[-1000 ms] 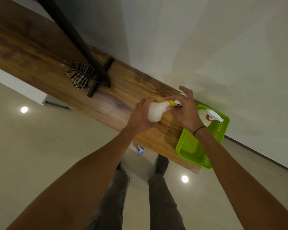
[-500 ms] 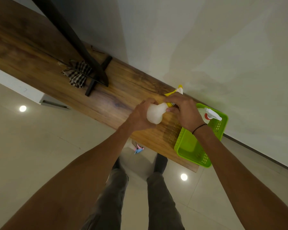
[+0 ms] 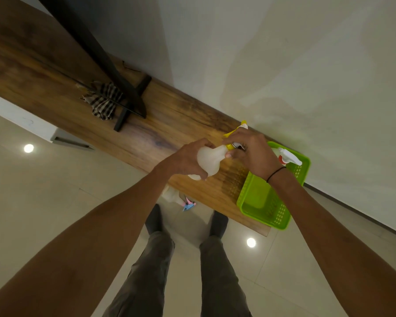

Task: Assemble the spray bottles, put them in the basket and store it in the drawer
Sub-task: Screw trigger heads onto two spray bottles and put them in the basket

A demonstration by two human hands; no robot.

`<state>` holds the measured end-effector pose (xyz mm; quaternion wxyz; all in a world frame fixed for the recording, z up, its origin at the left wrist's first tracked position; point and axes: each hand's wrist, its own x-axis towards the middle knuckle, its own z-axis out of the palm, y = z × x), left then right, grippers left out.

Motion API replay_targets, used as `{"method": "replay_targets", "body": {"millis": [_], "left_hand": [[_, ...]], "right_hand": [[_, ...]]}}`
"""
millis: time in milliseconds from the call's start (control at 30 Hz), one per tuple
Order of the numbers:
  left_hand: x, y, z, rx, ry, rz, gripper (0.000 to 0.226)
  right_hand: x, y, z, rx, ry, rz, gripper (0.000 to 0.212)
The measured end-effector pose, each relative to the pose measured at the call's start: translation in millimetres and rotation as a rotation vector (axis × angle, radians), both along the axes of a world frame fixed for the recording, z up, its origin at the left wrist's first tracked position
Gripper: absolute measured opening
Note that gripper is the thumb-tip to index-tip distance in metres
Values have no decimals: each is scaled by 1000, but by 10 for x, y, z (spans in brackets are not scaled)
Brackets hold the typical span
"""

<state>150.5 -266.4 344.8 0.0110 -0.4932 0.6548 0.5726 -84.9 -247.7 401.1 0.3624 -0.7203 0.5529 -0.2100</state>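
left hand (image 3: 185, 160) wrapped round translucent white plastic bottle (image 3: 209, 160) above wooden tabletop (image 3: 160, 131) | right hand (image 3: 252, 149) fingers now closed over yellow trigger sprayer head (image 3: 234, 131), a second ago splayed; likely screwing on | lime-green plastic basket (image 3: 258, 202) at 3 o'clock holds red-collared white spray bottle (image 3: 287, 156)

A home room: wooden countertop (image 3: 62, 72) against a plain wall (image 3: 284, 53), tiled floor (image 3: 32, 191), checked cloth (image 3: 104, 102)
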Motion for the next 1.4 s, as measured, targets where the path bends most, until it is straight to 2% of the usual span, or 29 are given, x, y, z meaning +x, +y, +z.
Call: {"method": "replay_targets", "body": {"millis": [200,467,567,667,767,800,900,1000,1067,1167,1300,1400], "left_hand": [[-62,70,9,-99,29,55,96],[-188,226,69,-457,-104,194,94],[-213,253,42,-564,-144,259,94],[-166,260,20,-547,-115,277,100],[-86,259,35,-446,27,284,98],[-54,264,47,-383,111,358,89],[-43,230,153,-35,333,772,44],[-34,156,192,170,306,898,48],[4,134,144,323,284,935,37],[23,141,90,581,342,943,62],[-56,187,154,796,398,883,64],[-53,207,181,800,468,879,60]], "right_hand": [[30,-13,30,-26,42,-45,25],[72,-82,102,88,216,-157,41],[82,-78,92,121,163,-155,39],[30,-66,43,169,118,-111,30],[-33,-54,64,125,86,-132,38],[-44,-48,84,97,82,-140,39],[-73,-62,100,15,70,-171,38],[-71,-59,84,-24,83,-166,39],[-69,-45,88,-35,45,-164,39],[-79,-10,88,-61,3,-178,38],[-80,34,55,-82,-8,-193,37],[-138,21,54,-49,26,-151,37]]}}
